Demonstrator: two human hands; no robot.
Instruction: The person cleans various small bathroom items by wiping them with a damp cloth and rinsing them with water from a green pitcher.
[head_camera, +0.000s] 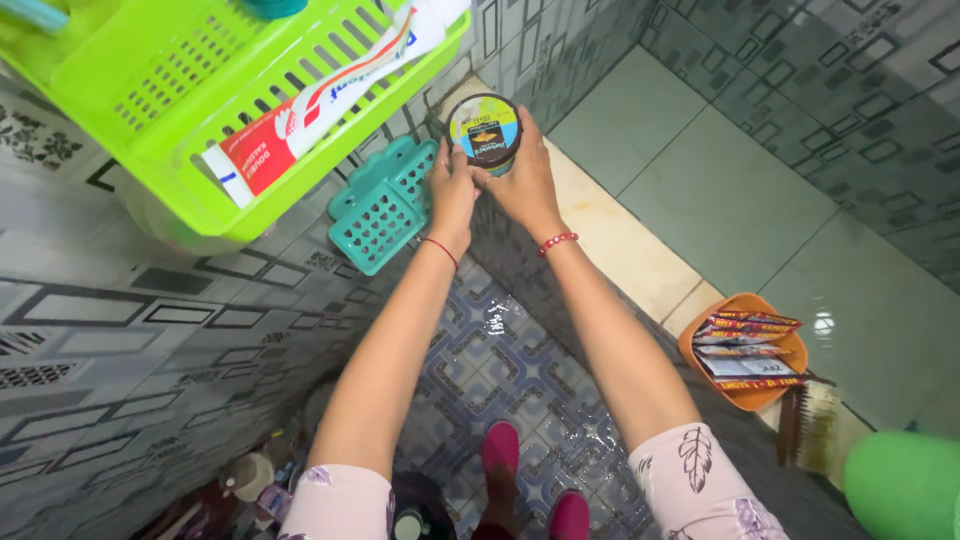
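— Beside the teal basket (383, 205) on the wall, what do we have?

— We hold a small round jar (485, 130), both hands wrapped around it: left hand (452, 190) gripping its side, right hand (525, 180) curled behind it.

— Is its dark lid off?

— No, it sits on; nothing is opened yet. Above the teal basket, the green basket (200, 110) holds a toothpaste tube (320, 90).

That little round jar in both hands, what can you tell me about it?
The jar is small and round, with a dark brown lid bearing a blue and yellow label. Seen from above, mostly the lid shows. The left hand and right hand grip its sides with their fingers, holding it up near the teal wall basket.
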